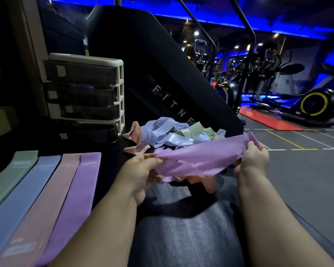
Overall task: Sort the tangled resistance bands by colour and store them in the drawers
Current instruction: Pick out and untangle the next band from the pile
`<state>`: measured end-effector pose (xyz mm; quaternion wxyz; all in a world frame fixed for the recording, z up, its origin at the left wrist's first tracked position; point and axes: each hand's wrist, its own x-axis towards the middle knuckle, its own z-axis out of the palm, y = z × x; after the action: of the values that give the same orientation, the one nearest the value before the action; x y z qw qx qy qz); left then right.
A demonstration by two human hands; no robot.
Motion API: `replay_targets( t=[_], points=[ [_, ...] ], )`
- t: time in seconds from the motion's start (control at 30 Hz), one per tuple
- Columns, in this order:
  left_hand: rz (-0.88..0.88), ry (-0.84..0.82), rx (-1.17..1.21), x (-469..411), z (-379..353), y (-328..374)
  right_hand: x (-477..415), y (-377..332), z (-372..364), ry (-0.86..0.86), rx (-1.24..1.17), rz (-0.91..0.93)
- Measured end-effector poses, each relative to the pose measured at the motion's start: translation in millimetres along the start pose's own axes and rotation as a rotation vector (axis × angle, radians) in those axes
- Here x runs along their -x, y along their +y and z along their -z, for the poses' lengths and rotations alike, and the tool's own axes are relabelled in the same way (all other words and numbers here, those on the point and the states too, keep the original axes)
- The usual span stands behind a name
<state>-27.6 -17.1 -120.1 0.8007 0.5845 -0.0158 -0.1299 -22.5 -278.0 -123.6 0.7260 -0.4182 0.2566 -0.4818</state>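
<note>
Purple band: held up between both hands just above the black padded surface, in front of the tangled pile. It is pulled out long, though its lower edge sags in folds.
Left hand: pinches the band's left end between thumb and fingers.
Right hand: grips the band's right end, fingers curled over it.
Long axis: runs left to right across the view, with the right end a little higher.
Key relation: the row of sorted bands lies low and to the left of the held band, with the drawer unit farther back on the same side. The left hand is the nearer one to both, so I judge the band must travel leftward.
Sorted row: four bands lying flat, side by side and touching, one of each colour. From the left they are a green band, a blue band, a pink band and a flat purple band, which is the closest to the left hand.
Tangled pile: blue, green and pink loops knotted together just behind the hands. They overlap too much for a sure count.
Loose pink band: one, crumpled directly beneath the held band.
Drawers: four, stacked in a pale frame. All look pushed in, and their contents cannot be made out.
Progress: by my judgement sorting is early, and storing in the drawers has not yet begun.
</note>
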Motion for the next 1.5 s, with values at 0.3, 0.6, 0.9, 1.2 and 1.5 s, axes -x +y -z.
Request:
replay_targets(
  t=[0.3, 0.6, 0.9, 1.2, 1.5],
  points=[
    [0.000, -0.142, -0.199, 12, -8, 6, -9, -1, 8, 0.089, 0.090, -0.001],
    [-0.110, -0.214, -0.756, 8, -4, -7, -12, -4, 10, 0.099, 0.085, 0.009],
    [-0.161, -0.152, -0.895, 12, -2, -3, -17, -1, 11, 0.045, 0.065, -0.023],
    [-0.226, -0.014, -1.003, 14, -2, 1, -18, -2, 15, 0.073, 0.025, -0.036],
    [-0.240, 0.014, -1.008, 15, -2, 3, -17, -2, 13, 0.111, 0.017, -0.009]
  ],
)
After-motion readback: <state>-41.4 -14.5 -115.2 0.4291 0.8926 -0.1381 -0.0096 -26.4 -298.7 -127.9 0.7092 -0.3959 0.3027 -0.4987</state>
